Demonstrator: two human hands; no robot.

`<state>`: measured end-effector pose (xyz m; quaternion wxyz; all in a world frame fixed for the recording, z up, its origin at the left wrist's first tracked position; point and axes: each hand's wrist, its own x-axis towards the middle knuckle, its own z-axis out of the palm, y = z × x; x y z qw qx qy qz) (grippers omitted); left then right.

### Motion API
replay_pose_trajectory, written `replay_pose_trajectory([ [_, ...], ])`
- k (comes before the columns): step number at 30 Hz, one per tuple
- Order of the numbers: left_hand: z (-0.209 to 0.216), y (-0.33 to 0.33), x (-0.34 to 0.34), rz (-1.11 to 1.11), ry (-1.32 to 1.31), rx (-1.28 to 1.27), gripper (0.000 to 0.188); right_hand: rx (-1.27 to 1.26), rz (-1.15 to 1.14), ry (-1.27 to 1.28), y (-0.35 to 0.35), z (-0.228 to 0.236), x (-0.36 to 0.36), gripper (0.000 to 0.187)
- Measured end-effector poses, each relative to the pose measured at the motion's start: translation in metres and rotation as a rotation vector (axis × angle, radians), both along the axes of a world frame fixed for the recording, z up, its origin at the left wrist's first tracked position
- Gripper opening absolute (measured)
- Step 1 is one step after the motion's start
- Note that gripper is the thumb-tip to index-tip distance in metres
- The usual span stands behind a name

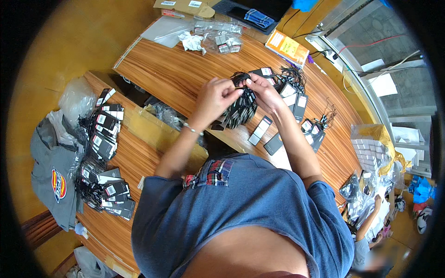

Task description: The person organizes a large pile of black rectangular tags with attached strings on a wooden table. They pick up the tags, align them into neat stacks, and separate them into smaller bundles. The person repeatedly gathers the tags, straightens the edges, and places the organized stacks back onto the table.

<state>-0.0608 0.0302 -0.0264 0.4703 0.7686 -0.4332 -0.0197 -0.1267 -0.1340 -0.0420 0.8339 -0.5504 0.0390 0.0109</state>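
A thick bundle of black hang tags dangles by its black cords between my two hands, near the table edge in front of me. My left hand is closed, thumb and fingers pinching the cords from the left. From the right, my right hand also pinches the cords, its fingertips almost meeting the left's. Just right of the bundle a single black-and-white hang tag lies on the wood. More tags with tangled cords lie beyond my right hand, and another cluster sits by my right forearm.
On the left table are piles of tags beside a grey garment. Clear plastic bags, an orange-and-white booklet and a cardboard box stand at the back. At lower right another person's arm reaches among plastic packages.
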Motion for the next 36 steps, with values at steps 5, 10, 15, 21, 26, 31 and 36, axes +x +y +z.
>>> replay_pose_trajectory([
  [5,-0.02,-0.003,-0.017,0.203,-0.143,-0.136,0.022,0.303,-0.097,-0.025,0.004,-0.02,0.002,0.013],
  [10,-0.027,-0.006,-0.024,0.291,-0.126,-0.229,0.028,0.315,-0.107,0.008,0.019,-0.012,-0.004,0.012],
  [15,-0.024,-0.016,-0.027,0.197,-0.01,-0.366,0.028,0.136,-0.042,0.031,0.021,-0.012,-0.003,0.013],
  [21,-0.038,-0.013,-0.037,0.203,0.214,-0.393,0.027,-0.029,-0.009,0.075,0.022,-0.008,-0.009,0.013],
  [26,-0.043,-0.013,-0.038,0.282,0.206,-0.362,0.03,-0.396,0.017,0.033,0.017,0.001,-0.01,0.014],
  [31,-0.042,-0.013,-0.034,0.215,0.149,-0.339,0.029,-0.202,-0.057,0.018,0.021,-0.001,-0.012,0.012],
  [36,-0.037,-0.014,-0.036,0.202,0.172,-0.35,0.032,0.135,-0.036,0.1,0.013,-0.006,-0.014,0.011],
])
